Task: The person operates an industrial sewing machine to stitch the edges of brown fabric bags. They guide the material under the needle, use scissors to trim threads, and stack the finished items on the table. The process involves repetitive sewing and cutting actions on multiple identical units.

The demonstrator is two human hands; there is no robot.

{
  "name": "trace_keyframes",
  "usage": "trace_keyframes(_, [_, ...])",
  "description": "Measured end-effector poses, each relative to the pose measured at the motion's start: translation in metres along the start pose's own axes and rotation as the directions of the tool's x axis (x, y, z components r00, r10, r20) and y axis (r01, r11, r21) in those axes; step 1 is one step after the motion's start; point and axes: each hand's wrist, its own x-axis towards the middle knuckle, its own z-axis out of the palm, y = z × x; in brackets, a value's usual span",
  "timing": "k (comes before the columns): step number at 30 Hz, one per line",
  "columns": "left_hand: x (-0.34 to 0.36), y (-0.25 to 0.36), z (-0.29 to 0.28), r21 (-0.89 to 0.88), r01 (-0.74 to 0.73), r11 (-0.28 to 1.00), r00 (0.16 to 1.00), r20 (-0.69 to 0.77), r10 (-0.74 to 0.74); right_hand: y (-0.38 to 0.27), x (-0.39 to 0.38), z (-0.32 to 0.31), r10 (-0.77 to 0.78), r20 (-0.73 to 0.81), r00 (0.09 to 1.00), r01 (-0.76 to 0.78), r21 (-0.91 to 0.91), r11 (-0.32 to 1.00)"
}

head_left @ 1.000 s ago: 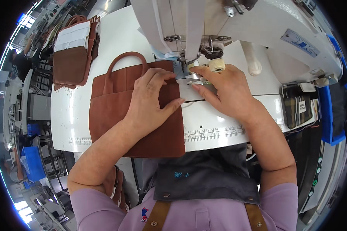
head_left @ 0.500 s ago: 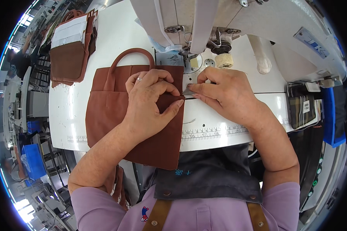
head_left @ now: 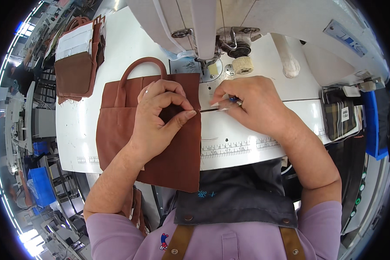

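A brown leather bag panel [head_left: 173,169] with an arched handle [head_left: 144,60] lies on the white sewing table, its lower end hanging past the front edge. My left hand [head_left: 158,112] rests over it, thumb and forefinger pinched together at the panel's right edge. Whether a thread end is also between those fingertips cannot be made out. Just right of that edge, my right hand [head_left: 258,104] is closed around small thread snips [head_left: 223,104]. Their pale metal blades point left toward the panel, and a bit of blue shows; the fingers hide the rest.
The sewing machine head [head_left: 203,26] stands just beyond my hands, with a cream knob [head_left: 242,65]. A stack of brown leather pieces [head_left: 73,71] sits at the far left. A ruler strip [head_left: 238,149] runs along the front edge. Dark plaid fabric [head_left: 340,117] lies at the right.
My right hand has drawn slightly away from the panel's edge, and the snips show more. The left fingertips and the panel have shifted slightly left in view, as has the machine.
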Motion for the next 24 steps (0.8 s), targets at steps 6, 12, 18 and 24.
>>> trace_keyframes(6, [-0.008,0.004,0.000,-0.093,-0.015,0.996,0.997,-0.074,0.008,-0.027,0.026,-0.012,0.249,0.462,0.851,-0.459,0.424,0.781])
trace_keyframes(12, [-0.005,0.011,-0.001,0.005,-0.089,0.996,0.994,-0.064,0.090,-0.018,0.036,-0.002,0.283,0.465,0.839,-0.504,0.467,0.727])
trace_keyframes(18, [-0.006,0.011,0.001,0.019,-0.108,0.994,0.991,-0.080,0.109,-0.014,0.037,0.006,0.229,0.440,0.868,-0.453,0.517,0.726])
trace_keyframes(24, [-0.007,0.006,-0.001,0.059,-0.110,0.992,0.993,-0.029,0.112,-0.013,0.035,0.014,0.224,0.386,0.895,-0.420,0.555,0.718])
